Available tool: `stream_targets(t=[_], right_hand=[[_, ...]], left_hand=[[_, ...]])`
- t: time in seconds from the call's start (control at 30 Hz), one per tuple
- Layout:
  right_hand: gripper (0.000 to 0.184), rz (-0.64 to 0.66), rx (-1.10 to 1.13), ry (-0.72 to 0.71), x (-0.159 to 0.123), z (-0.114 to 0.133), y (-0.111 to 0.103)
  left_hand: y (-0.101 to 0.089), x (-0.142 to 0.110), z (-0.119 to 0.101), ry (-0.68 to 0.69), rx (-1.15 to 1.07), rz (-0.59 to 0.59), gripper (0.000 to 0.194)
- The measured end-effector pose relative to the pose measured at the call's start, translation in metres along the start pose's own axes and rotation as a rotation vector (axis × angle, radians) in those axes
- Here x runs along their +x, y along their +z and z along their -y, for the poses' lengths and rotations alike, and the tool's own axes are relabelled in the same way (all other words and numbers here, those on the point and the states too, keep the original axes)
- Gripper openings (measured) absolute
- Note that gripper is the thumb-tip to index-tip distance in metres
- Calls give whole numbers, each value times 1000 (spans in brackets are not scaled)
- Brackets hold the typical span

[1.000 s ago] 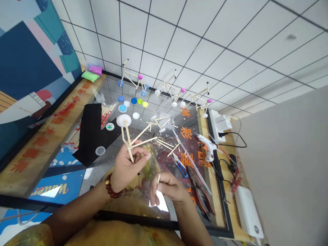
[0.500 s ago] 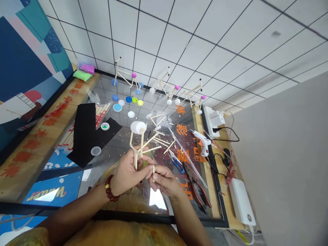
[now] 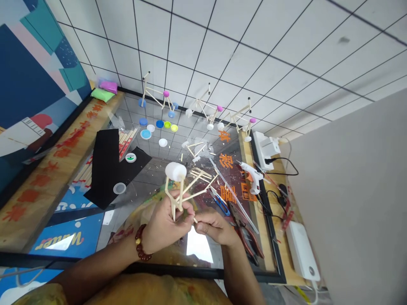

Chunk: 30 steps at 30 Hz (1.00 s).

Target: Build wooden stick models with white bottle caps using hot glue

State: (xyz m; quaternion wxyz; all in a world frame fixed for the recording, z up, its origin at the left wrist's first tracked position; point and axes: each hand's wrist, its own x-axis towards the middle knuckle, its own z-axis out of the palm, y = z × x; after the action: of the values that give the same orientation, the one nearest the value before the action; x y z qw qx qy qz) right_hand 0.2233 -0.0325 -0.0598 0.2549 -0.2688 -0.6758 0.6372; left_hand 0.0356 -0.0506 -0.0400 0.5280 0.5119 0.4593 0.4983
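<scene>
My left hand [image 3: 170, 222], with a beaded bracelet at the wrist, is closed around a small frame of pale wooden sticks [image 3: 181, 197]. A white round cap [image 3: 176, 171] sits at the frame's far end, and two long sticks reach out to the right. Close beside it, my right hand [image 3: 211, 226] pinches a short wooden stick [image 3: 195, 220] between thumb and finger. The fingertips of both hands nearly meet at this stick. Just beyond the hands lie loose cut sticks [image 3: 201, 173] and blue-handled snips [image 3: 220, 202].
Pliers [image 3: 246, 237] and a white glue gun [image 3: 252, 176] lie to the right, near a power strip [image 3: 262, 148]. Black sheets [image 3: 104, 169] and bagged sticks are at the left. Coloured caps [image 3: 159, 123] and finished stick models [image 3: 159, 95] stand toward the tiled wall.
The stick frame has shifted slightly right and nearer to me with my left hand. My right hand has moved a little right, and its short stick has tilted from upright to slanting.
</scene>
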Motion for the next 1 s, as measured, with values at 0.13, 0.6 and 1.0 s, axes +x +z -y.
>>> stream_targets(t=[0.13,0.6,1.0], right_hand=[[41,280,8,-175,9,8,9],[16,-239,92,-58,2,-10,12],[32,-312,297,113,7,-11,23]], left_hand=[[-5,10,2,-35,-3,-95,34],[-16,9,0,77,-52,4,36],[-18,9,4,-122,-208,3,31]])
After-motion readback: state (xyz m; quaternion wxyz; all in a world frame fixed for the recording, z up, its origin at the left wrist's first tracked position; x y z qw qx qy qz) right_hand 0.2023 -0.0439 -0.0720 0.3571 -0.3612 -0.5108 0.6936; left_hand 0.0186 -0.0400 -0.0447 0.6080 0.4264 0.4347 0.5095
